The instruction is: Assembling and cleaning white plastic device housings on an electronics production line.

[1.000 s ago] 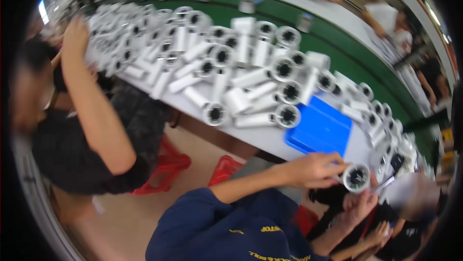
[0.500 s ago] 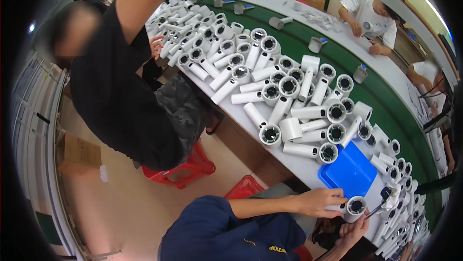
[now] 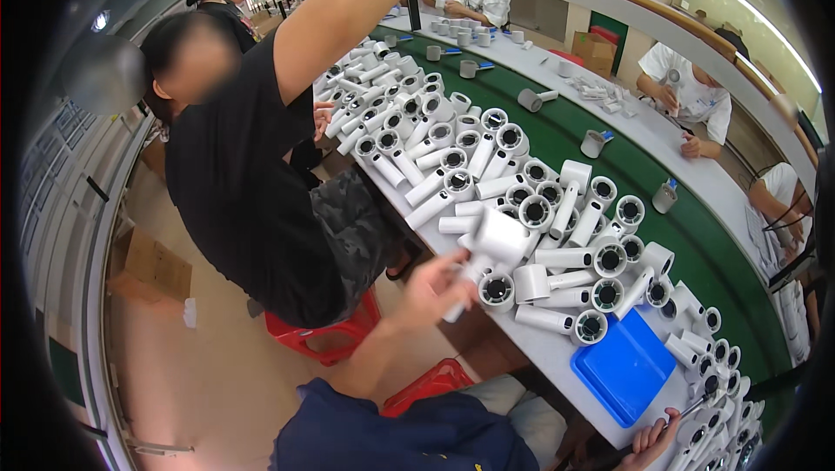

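Observation:
My left hand (image 3: 432,287), smeared by motion, grips the handle of a white hair dryer housing (image 3: 503,238). Its round barrel points up and away, over the near edge of the pile. At the lower right, my right hand (image 3: 654,441) is closed on a slim dark rod-like tool (image 3: 693,405), its kind unclear. Part of that hand falls outside the picture. Between my hands lies a blue plastic tray (image 3: 628,367) on the white worktable (image 3: 557,377). Many similar housings (image 3: 591,327) with round dark inner rings cover the table beyond it.
More housings (image 3: 713,423) crowd the right end. A green conveyor belt (image 3: 557,132) runs behind the pile, carrying scattered parts. A co-worker in black (image 3: 235,167) sits at left, one arm raised. A red stool (image 3: 426,384) stands beside me. Others work across the belt.
My left hand has carried the housing leftward and up, away from my right hand, over the pile's edge. My right hand still holds the tool. The view has shifted, showing more at the top.

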{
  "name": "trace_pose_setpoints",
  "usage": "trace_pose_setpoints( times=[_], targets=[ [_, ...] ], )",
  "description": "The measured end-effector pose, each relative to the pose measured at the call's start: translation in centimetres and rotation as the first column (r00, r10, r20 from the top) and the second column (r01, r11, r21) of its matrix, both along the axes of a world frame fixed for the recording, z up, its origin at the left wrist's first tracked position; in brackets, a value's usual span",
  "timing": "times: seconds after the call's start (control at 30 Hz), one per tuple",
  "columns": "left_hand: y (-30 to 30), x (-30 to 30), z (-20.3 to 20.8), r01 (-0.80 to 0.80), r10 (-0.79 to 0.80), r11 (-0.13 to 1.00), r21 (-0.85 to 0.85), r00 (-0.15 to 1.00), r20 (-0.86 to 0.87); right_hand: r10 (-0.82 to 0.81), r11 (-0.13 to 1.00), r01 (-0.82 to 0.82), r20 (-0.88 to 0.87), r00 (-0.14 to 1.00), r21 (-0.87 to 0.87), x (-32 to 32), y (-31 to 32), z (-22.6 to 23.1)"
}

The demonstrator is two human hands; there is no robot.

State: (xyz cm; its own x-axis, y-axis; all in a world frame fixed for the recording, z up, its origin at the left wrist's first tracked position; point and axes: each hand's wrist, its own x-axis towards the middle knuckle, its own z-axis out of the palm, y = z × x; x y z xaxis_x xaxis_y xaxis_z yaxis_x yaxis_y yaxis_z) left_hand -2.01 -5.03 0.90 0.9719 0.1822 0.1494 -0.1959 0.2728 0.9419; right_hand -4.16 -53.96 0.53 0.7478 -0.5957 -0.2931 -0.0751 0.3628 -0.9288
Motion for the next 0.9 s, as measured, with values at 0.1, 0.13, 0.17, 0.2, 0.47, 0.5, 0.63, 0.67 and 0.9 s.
trace_pose_setpoints(
  times=[0.1, 0.13, 0.17, 0.2, 0.47, 0.5, 0.63, 0.67, 0.9],
  targets=[
    [3.9, 2.3, 1.6, -0.318, 0.323, 0.94, 0.12, 0.946, -0.021, -0.131, 0.991, 0.132, -0.09, 0.987, 0.002, 0.1, 1.7, 1.4],
    [5.4, 3.5, 1.9, -0.392, 0.409, 0.895, 0.211, 0.911, -0.043, -0.12, 0.993, 0.121, -0.095, 0.988, 0.005, 0.1, 1.8, 1.6],
    [7.8, 5.1, 0.9, -0.491, 0.503, 0.827, 0.276, 0.864, 0.03, -0.105, 0.994, 0.106, -0.088, 0.991, 0.012, 0.0, 1.2, 1.3],
    [10.0, 6.9, 0.5, -0.536, 0.57, 0.764, 0.359, 0.821, 0.014, 0.013, 0.999, -0.011, -0.045, 0.999, 0.032, -0.5, 0.1, 0.4],
    [17.7, 18.5, 0.6, -0.643, 0.766, 0.213, 0.736, 0.577, 0.283, 0.203, 0.976, -0.209, 0.088, 0.975, 0.061, -0.7, -0.8, -0.5],
    [18.0, 19.3, 0.3, -0.672, 0.747, 0.118, 0.732, 0.545, 0.38, 0.182, 0.98, -0.187, 0.07, 0.981, 0.065, -0.8, -0.7, -0.4],
    [19.3, 21.1, -1.1, -0.628, 0.708, 0.031, 0.777, 0.563, 0.426, 0.074, 0.996, -0.071, -0.043, 0.996, 0.058, -0.3, 0.8, 0.9],
    [19.1, 21.3, -1.3, -0.624, 0.694, 0.012, 0.781, 0.567, 0.443, 0.07, 0.996, -0.068, -0.05, 0.996, 0.051, -0.3, 0.2, 0.4],
    [19.9, 20.7, -3.2, -0.685, 0.605, -0.053, 0.727, 0.556, 0.569, 0.227, 0.97, -0.23, 0.044, 0.973, 0.078, -0.7, -1.5, -1.1]
  ],
)
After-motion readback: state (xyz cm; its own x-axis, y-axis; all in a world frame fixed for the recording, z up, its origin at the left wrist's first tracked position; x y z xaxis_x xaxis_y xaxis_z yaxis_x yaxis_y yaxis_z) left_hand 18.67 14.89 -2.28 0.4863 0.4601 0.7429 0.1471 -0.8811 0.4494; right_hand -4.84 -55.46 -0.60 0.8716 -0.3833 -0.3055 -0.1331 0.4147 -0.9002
